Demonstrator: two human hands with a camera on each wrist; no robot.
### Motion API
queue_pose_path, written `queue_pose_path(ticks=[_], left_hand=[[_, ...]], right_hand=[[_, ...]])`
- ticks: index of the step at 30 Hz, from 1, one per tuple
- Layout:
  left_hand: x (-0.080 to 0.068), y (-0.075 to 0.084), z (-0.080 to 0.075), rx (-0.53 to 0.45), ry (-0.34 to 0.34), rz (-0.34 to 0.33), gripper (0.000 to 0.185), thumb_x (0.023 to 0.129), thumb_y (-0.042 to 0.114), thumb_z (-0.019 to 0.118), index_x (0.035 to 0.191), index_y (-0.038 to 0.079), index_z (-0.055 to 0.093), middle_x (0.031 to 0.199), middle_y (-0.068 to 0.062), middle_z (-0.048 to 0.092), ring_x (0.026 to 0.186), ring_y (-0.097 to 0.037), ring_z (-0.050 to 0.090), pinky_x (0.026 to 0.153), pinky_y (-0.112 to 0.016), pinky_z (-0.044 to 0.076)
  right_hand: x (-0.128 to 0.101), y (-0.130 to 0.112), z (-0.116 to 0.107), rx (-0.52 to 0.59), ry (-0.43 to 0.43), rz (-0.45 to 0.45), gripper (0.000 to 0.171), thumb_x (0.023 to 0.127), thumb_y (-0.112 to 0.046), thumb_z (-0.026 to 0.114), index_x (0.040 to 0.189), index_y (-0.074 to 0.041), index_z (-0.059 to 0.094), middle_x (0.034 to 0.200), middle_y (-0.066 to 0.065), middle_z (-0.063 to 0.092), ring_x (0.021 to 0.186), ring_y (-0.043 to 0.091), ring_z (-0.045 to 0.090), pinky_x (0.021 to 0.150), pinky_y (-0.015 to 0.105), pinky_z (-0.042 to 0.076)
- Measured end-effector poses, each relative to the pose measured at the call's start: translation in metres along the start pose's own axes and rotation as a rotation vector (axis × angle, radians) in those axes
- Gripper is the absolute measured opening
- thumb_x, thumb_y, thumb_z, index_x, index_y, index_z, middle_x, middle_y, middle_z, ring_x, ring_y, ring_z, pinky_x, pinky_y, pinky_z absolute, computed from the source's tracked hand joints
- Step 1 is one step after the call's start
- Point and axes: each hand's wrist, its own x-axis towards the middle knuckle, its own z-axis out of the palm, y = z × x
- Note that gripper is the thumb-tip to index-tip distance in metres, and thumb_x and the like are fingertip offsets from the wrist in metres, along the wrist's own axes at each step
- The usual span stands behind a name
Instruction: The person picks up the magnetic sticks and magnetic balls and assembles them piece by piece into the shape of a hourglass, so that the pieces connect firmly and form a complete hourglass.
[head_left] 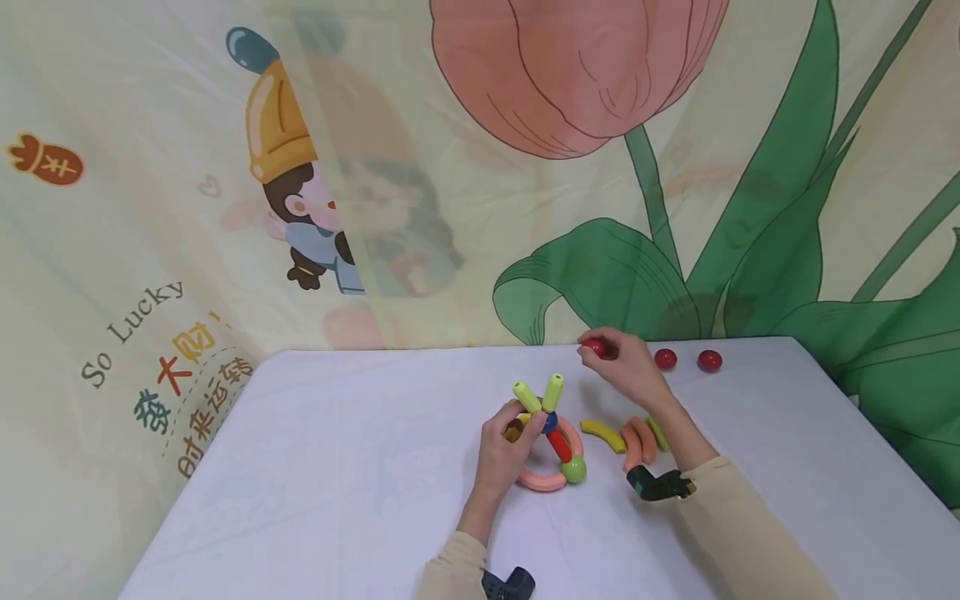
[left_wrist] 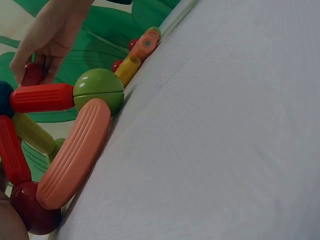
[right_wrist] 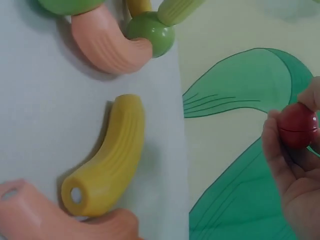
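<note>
Near the middle of the head view the left hand [head_left: 504, 446] grips a toy build [head_left: 551, 442] of plastic rods and balls, fingers curled round its left side, which seems to keep it steady and upright on the white table [head_left: 337, 467]. The build has a salmon curved base piece [left_wrist: 75, 155] with fine ribbing, a glossy green ball [left_wrist: 99, 90] at its lower right joint, a red rod [left_wrist: 42, 97] running from that ball to a dark blue ball, and two lime rods [head_left: 540, 393] fanning upward like a V. Above and to the right, close to the table's far edge, the right hand [head_left: 626, 367] pinches a smooth red ball [right_wrist: 298, 125] between thumb and fingertips, lifted clear of the cloth in the wrist view. Two more red balls [head_left: 686, 360] lie just to its right by that far edge, apart from each other. Between the hands, right of the build, loose curved pieces lie flat: a yellow one [right_wrist: 107, 160], ribbed and hollow-ended like a banana, with salmon ones [head_left: 639, 442] just beside it and a green one partly hidden under the right forearm. A printed tulip cloth [head_left: 600, 125] hangs behind the table.
</note>
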Motion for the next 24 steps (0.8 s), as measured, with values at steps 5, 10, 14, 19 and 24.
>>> queue_pose_path(ticks=[5,10,14,19,24], left_hand=[[0.000,0.000,0.000,0.000,-0.002,0.013,0.018,0.093,0.023,0.059,0.102,0.010,0.067,0.092,-0.007,0.066,0.081,-0.019,0.054,0.071,-0.021,0.046],[-0.001,-0.001,-0.001,0.005,-0.004,0.018,0.018,0.093,0.023,0.059,0.104,0.011,0.068,0.094,-0.006,0.067,0.081,-0.007,0.052,0.073,-0.022,0.047],[-0.001,0.000,-0.002,0.005,0.000,0.019,0.018,0.093,0.023,0.059,0.104,0.011,0.068,0.095,-0.006,0.067,0.082,-0.005,0.052,0.075,-0.022,0.047],[-0.001,0.000,-0.002,0.000,-0.004,0.023,0.018,0.093,0.022,0.059,0.104,0.010,0.068,0.096,-0.007,0.067,0.084,-0.005,0.053,0.076,-0.023,0.048],[-0.002,0.000,-0.002,-0.001,-0.003,0.032,0.018,0.093,0.022,0.060,0.104,0.009,0.067,0.094,-0.007,0.066,0.084,-0.004,0.052,0.076,-0.024,0.048]], right_hand=[[-0.002,-0.012,0.002,0.014,-0.004,-0.038,0.032,0.089,-0.030,0.066,0.116,-0.014,0.062,0.110,0.010,0.065,0.096,0.025,0.061,0.078,0.032,0.054],[-0.005,-0.023,0.006,0.028,-0.018,-0.098,0.036,0.087,-0.033,0.067,0.118,-0.014,0.061,0.112,0.009,0.064,0.100,0.025,0.061,0.082,0.038,0.055],[-0.005,-0.033,0.009,0.038,-0.016,-0.151,0.036,0.087,-0.032,0.067,0.117,-0.013,0.061,0.111,0.008,0.064,0.099,0.024,0.061,0.082,0.037,0.054],[-0.007,-0.044,0.012,0.055,-0.035,-0.157,0.036,0.087,-0.033,0.068,0.117,-0.015,0.061,0.111,0.006,0.064,0.098,0.022,0.061,0.080,0.032,0.054],[-0.009,-0.054,0.015,0.069,-0.061,-0.160,0.036,0.086,-0.035,0.068,0.116,-0.016,0.061,0.107,0.003,0.064,0.093,0.020,0.059,0.076,0.031,0.053]])
